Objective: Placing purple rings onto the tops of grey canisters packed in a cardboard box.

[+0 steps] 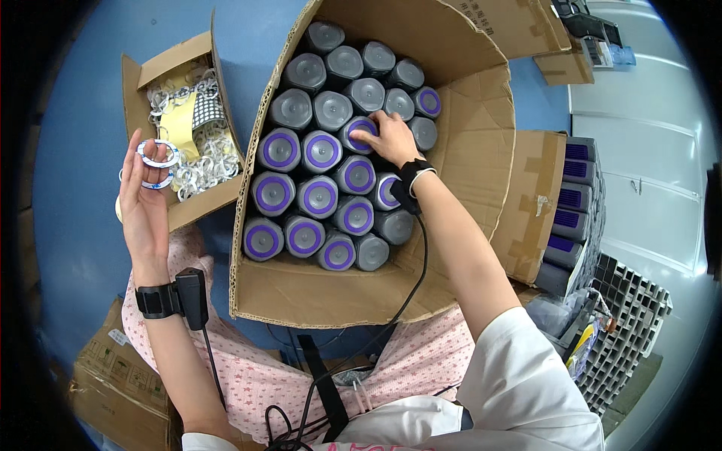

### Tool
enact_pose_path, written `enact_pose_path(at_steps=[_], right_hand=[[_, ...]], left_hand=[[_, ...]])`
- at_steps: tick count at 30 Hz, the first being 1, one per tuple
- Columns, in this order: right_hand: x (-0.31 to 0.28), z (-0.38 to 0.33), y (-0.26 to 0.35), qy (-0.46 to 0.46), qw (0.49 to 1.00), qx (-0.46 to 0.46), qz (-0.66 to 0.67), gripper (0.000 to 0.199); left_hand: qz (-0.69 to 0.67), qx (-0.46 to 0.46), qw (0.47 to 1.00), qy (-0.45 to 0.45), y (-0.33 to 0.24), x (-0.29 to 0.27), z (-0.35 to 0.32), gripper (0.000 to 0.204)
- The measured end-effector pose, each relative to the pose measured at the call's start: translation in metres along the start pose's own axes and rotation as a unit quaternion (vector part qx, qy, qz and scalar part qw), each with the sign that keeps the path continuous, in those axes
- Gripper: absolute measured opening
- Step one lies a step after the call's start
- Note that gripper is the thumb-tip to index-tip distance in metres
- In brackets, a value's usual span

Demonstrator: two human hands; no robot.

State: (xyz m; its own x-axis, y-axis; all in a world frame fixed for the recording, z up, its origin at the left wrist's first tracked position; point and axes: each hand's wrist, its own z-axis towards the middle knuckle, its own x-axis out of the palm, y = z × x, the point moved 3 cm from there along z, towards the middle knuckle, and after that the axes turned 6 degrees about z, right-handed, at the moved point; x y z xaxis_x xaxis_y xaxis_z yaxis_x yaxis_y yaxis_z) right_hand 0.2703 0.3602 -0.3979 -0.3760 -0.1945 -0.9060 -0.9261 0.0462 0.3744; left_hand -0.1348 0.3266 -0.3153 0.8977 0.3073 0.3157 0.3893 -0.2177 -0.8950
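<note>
R hand is over the big carton, w/ thumb lying on the purple ring on top of one grey container; its grip is loosely curled, but whether it has firm hold, I cannot tell. This container stands approx. in the middle of the group, w/ others close around. Nearer rows are mostly ringed containers in purple; far rows are mostly plain grey containers.

L hand is raised, fingers nearly straight; its grip has hold of two white-blue rings, one above the other, at the fingers. Exactly how they sit there is not clear.

Just beside, the small carton contains many white loops, plus a yellow sheet & a dotted sheet, black/white. Each wrist has a black strap.
</note>
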Motion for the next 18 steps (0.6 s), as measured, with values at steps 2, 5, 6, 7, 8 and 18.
enact_pose_path(at_steps=[2,5,6,7,8,18], right_hand=[[0.003,-0.002,0.005,-0.007,1.0,0.024,-0.018,0.083],[-0.001,0.0,0.009,0.009,0.997,0.081,0.005,0.086],[0.0,0.001,0.01,0.032,0.992,0.117,0.023,0.085],[0.001,0.002,0.007,0.033,0.992,0.118,0.023,0.085],[0.002,0.004,0.004,0.037,0.991,0.123,0.039,0.086],[0.026,0.018,-0.029,-0.04,0.927,0.244,0.283,0.037]], left_hand=[[0.003,-0.004,1.0,0.01,0.001,0.001,0.0,0.043],[0.015,0.003,1.0,0.014,0.002,0.001,0.001,0.044],[0.014,0.001,1.0,0.019,0.003,0.0,0.001,0.044],[0.012,0.0,1.0,0.025,0.004,0.002,0.001,0.045],[0.012,-0.002,1.0,0.025,0.004,0.004,0.001,0.045],[0.014,-0.008,1.0,0.009,0.003,0.011,0.001,0.044]])
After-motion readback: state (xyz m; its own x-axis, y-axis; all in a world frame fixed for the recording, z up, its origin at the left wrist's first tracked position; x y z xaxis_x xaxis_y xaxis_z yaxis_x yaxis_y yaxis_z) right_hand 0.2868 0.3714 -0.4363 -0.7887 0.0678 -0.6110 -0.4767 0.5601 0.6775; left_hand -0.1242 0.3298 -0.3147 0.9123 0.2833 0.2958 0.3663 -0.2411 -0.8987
